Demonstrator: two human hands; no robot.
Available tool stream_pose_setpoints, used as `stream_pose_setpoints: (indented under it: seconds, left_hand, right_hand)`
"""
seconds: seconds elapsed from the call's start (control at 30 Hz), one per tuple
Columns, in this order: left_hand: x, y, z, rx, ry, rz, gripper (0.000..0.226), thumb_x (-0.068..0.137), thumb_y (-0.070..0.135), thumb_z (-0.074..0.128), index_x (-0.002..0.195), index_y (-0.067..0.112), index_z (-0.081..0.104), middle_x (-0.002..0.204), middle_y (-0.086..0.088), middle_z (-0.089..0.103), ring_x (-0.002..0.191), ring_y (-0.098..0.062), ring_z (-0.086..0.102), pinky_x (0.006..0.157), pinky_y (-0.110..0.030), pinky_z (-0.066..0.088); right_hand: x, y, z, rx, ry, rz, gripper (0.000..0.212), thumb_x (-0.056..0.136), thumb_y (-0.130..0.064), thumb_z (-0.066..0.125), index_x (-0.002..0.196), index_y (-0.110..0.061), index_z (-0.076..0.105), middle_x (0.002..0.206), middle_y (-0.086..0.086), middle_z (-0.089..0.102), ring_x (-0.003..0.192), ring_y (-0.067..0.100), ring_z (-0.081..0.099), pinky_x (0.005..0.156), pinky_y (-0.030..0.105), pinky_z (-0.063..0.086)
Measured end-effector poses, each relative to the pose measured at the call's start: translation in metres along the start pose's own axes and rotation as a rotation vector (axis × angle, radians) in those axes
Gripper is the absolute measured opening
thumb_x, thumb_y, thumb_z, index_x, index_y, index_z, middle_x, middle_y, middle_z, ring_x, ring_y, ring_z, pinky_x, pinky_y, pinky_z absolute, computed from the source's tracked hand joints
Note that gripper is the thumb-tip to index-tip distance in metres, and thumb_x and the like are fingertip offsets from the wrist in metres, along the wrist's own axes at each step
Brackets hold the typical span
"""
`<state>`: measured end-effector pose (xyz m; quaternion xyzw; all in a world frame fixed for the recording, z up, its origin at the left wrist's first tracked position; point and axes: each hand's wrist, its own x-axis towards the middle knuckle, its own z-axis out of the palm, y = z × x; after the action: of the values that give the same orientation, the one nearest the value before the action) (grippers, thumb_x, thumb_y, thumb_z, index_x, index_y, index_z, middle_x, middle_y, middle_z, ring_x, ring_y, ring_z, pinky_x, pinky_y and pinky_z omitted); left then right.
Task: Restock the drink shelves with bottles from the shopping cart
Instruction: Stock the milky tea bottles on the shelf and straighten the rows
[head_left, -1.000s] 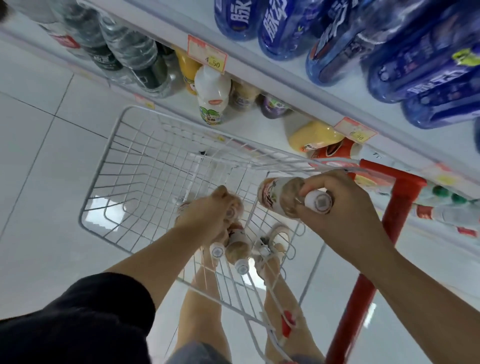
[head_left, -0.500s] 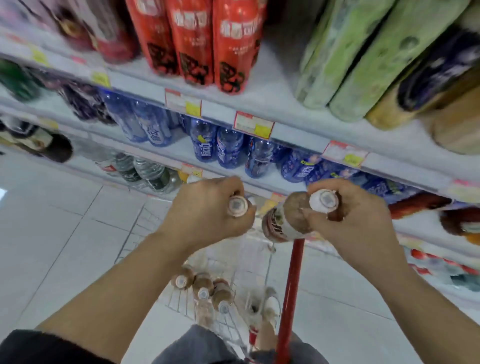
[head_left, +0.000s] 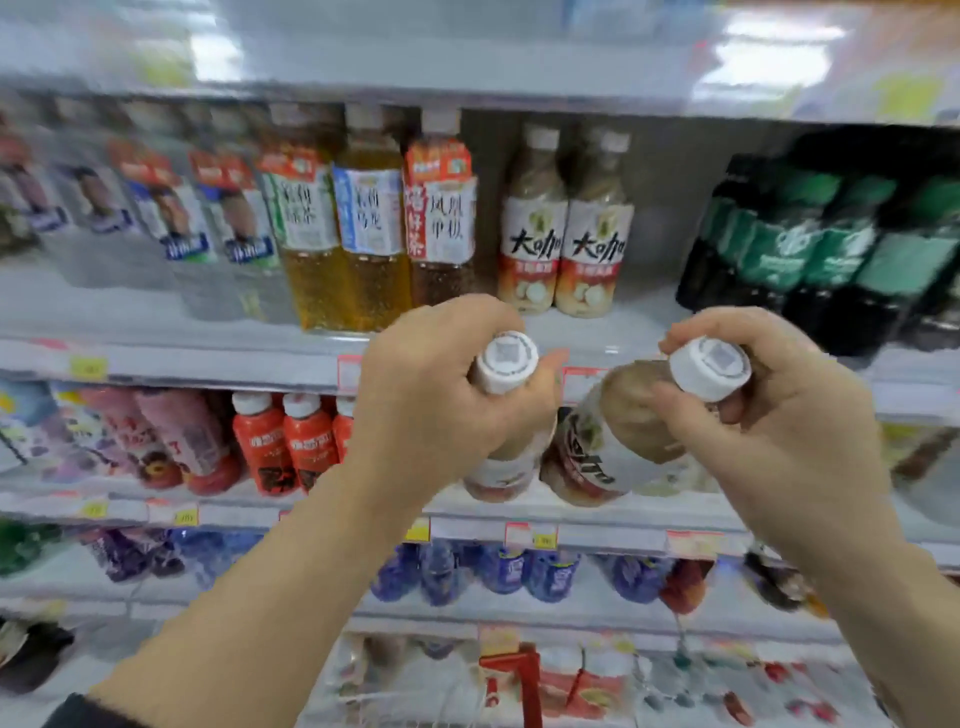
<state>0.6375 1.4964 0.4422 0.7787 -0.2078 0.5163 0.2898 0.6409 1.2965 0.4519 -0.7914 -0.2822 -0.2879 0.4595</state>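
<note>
— Both hands have come up from the cart since a second ago, and the view has swung from the basket to the shelves, hasn't it?

— Yes. Left hand (head_left: 441, 410) is wrapped around the neck of a milk-tea bottle (head_left: 506, 441), white cap toward the camera. Right hand (head_left: 779, 415) is closed on a second bottle (head_left: 613, 441) at centre frame, tilted with its base pointing left and away, so the two bottles sit just beside each other, maybe touching.

— Where do they belong?

— Look just above the hands: two matching bottles (head_left: 563, 228) stand upright on the upper shelf (head_left: 156, 358), centre of the frame. To their right there's a bare gap before the dark green-labelled bottles (head_left: 810, 249) at upper right.

— So which step is this?

— Carrying stock to its slot, I'd say; nothing is placed yet. The red cart handle (head_left: 511, 670) shows at bottom centre, blurred.

— And next?

— Likely lifting both over the shelf lip, righting the tilted one, and setting them upright in that gap, labels forward. The tea bottles (head_left: 369, 218) left of centre stand close, so the left hand needs care not to knock them.
</note>
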Motion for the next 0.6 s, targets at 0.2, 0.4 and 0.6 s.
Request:
stream_pose_setpoints:
  seconds: [0.2,0.4,0.6]
  left_hand:
    - [0.048,0.009,0.025,0.003,0.235,0.298,0.029,0.084,0.034,0.063,0.073,0.007,0.061,0.06,-0.005,0.058,0.06,-0.013,0.045,0.056,-0.024,0.039]
    - [0.066,-0.014,0.06,0.059,0.165,0.338,0.027,0.087,0.043,0.055,0.082,0.016,0.055,0.064,-0.004,0.058,0.063,-0.015,0.044,0.061,-0.028,0.039]
    - [0.084,-0.021,0.071,0.076,0.174,0.344,0.032,0.091,0.049,0.045,0.084,0.018,0.049,0.063,-0.002,0.057,0.064,-0.011,0.041,0.065,-0.023,0.035]
  right_hand:
    - [0.033,-0.006,-0.028,-0.05,0.157,-0.27,0.021,0.082,-0.014,0.061,0.097,-0.025,0.05,0.094,-0.014,0.053,0.08,-0.001,0.052,0.071,0.009,0.039]
    - [0.059,0.032,-0.014,-0.097,0.249,-0.408,0.026,0.078,0.0,0.064,0.097,-0.012,0.051,0.093,-0.003,0.048,0.091,-0.002,0.048,0.081,0.012,0.038]
    - [0.084,0.061,0.0,-0.057,0.23,-0.33,0.017,0.078,-0.005,0.059,0.094,-0.007,0.055,0.092,-0.002,0.051,0.091,-0.007,0.048,0.081,0.007,0.035]
